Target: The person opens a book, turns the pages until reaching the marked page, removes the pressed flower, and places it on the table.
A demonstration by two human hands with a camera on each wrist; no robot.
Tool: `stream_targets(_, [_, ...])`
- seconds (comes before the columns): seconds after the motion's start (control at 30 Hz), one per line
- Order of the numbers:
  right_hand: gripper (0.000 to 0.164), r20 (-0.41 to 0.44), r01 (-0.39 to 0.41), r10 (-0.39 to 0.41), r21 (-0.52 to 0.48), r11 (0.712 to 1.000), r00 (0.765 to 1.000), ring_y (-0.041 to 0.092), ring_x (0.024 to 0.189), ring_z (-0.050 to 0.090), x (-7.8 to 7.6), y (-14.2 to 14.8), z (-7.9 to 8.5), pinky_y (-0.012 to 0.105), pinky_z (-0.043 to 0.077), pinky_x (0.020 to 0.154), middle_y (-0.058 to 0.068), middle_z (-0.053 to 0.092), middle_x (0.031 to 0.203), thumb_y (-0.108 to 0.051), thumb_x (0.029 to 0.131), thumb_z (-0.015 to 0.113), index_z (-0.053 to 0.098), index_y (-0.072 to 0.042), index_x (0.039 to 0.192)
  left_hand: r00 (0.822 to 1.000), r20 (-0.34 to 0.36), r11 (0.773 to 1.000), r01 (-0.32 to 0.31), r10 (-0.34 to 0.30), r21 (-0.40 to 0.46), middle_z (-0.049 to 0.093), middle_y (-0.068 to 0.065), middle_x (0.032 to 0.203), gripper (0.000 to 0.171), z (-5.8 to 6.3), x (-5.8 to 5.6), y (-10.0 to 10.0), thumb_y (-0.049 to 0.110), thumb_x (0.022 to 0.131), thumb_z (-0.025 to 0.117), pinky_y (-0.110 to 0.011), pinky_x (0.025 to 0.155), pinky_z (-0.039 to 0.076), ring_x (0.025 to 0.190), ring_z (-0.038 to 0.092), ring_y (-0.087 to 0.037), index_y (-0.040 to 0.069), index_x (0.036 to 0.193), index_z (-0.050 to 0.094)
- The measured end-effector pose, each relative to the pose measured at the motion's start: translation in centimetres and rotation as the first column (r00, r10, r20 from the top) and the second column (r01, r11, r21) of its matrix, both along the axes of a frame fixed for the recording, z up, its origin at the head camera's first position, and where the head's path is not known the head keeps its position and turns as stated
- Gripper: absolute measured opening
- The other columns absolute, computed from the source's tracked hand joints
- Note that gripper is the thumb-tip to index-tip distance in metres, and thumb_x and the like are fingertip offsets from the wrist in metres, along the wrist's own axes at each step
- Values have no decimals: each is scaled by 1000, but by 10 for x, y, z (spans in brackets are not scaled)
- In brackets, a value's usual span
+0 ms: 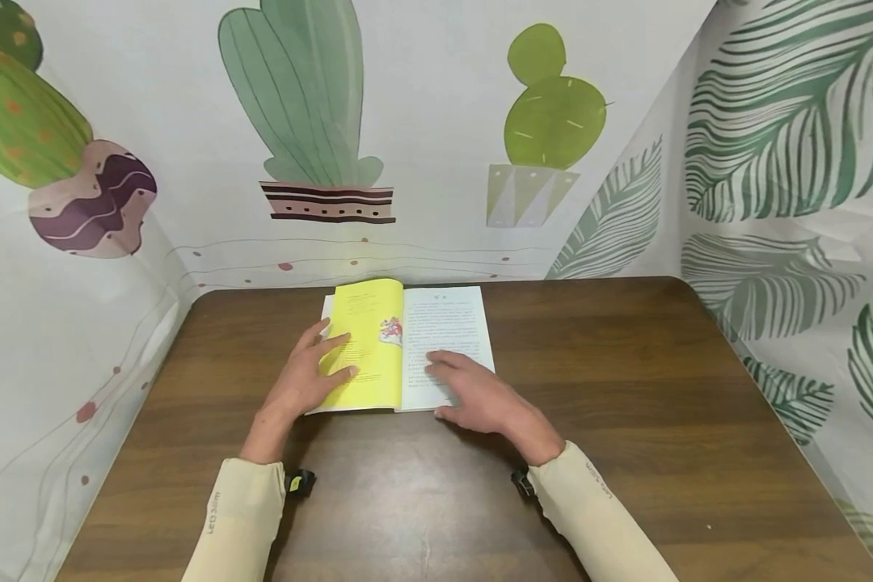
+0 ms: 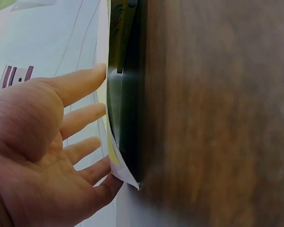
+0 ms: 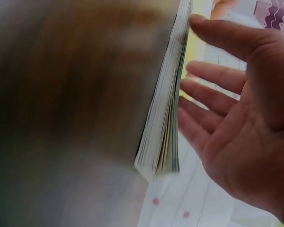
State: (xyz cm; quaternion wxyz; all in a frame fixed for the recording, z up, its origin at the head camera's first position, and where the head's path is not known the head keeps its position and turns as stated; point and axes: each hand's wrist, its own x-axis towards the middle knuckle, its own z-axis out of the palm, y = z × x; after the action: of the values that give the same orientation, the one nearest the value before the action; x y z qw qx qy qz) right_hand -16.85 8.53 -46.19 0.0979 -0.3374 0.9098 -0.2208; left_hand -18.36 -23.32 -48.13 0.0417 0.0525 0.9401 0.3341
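An open book lies near the table's far edge in the head view. Its left page (image 1: pixel 371 384) is bright yellow with small print and a little pink picture; its right page (image 1: pixel 444 323) is white with lines of text. My left hand (image 1: pixel 301 378) rests on the yellow page, fingers spread. On the lower part of the white page lie the fingertips of my right hand (image 1: pixel 476 394), its thumb by the bottom edge. The left wrist view shows a page corner (image 2: pixel 128 178) curling up a bit. In the right wrist view, a thick stack of page edges (image 3: pixel 163 127) shows beside the fingers.
The brown wooden table (image 1: pixel 611 388) extends to both sides and in front of the book. Close behind it hangs a white backdrop (image 1: pixel 436 202) printed with cacti and leaves. Black wrist straps (image 1: pixel 301 483) sit at the cream sleeves (image 1: pixel 243 509).
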Motion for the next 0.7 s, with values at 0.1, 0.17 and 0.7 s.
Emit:
stream_targets(0.1, [63,-23,30,-30,23,999,999,30,152,42,-2,8,0,43,36,123,14,46,163,-18,89,88,62,-2,144,1000,7,1000,3,-3,-11,24,-17,173,65,-1,0,0,23,98,77,-66,121,29,157,25,-46,7,157,52])
stream_targets(0.17, [61,-19,37,-36,25,999,999,29,151,42,-4,12,0,43,37,122,12,47,163,-18,88,89,65,-3,142,1000,8,1000,6,-6,-17,27,-18,173,65,-1,-1,-1,20,99,76,-67,122,26,157,23,-47,7,157,51])
stream_targets(0.7, [13,-109,5,-15,-96,995,994,30,126,66,-15,41,5,44,51,109,13,71,130,2,98,71,80,-4,105,1000,23,1000,20,-20,-12,28,-17,172,62,-2,0,-1,14,100,72,-70,122,22,158,19,-47,8,158,50])
